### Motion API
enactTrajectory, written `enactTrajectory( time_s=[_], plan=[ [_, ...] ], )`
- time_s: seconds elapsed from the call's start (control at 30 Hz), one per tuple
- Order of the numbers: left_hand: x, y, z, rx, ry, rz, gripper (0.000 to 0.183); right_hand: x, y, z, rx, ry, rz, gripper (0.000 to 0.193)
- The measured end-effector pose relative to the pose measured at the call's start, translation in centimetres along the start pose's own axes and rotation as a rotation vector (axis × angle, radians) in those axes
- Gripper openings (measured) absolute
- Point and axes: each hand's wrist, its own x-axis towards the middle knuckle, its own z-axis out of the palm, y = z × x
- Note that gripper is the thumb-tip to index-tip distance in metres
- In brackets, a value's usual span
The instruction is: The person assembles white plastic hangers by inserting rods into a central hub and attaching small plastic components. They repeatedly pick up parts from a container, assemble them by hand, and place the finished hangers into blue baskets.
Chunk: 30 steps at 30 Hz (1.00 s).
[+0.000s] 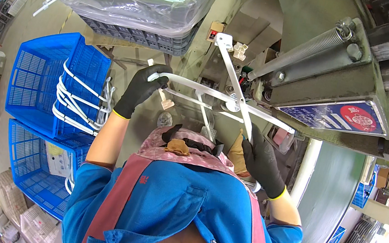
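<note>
Gloved right hand (262, 163) and left hand (141, 88) grip crossed white plastic hanger frames (218, 97).

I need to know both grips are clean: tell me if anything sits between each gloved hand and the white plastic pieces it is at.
Nothing visible does. The left hand in its black glove is closed directly on the end of the long curved white plastic rod. The right hand grips the lower end of the straight white plastic bar that crosses it.

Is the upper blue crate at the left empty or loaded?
Loaded in part: the upper blue crate holds a bundle of white plastic hangers against its right wall; the remaining mesh floor shows bare.
</note>
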Motion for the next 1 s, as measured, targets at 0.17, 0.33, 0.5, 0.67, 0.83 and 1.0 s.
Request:
enactTrajectory(
  time_s=[0.17,0.33,0.5,0.67,0.83,1.0],
  plan=[
    [-1.1,3.6,1.4,-0.054,0.091,0.046,0.029,-0.4,1.2,3.0,-0.032,0.191,-0.07,0.043],
    [-1.9,6.7,5.8,-0.445,0.046,0.07,0.019,-0.3,2.7,5.3,-0.14,0.157,0.036,0.051],
    [-0.4,5.2,9.4,-0.662,-0.233,0.002,0.046,-0.1,2.5,4.8,-0.114,0.173,0.005,0.053],
    [1.0,6.3,12.1,-0.798,-0.28,-0.081,0.046,0.3,3.5,4.6,-0.147,0.226,-0.072,0.053],
    [2.2,7.3,13.9,0.376,-0.118,0.469,0.047,0.3,3.3,4.3,-0.202,0.215,-0.061,0.052],
    [3.8,8.7,14.6,0.746,-0.291,0.773,0.055,0.5,4.7,4.8,-0.246,0.197,-0.108,0.054]
  ],
)
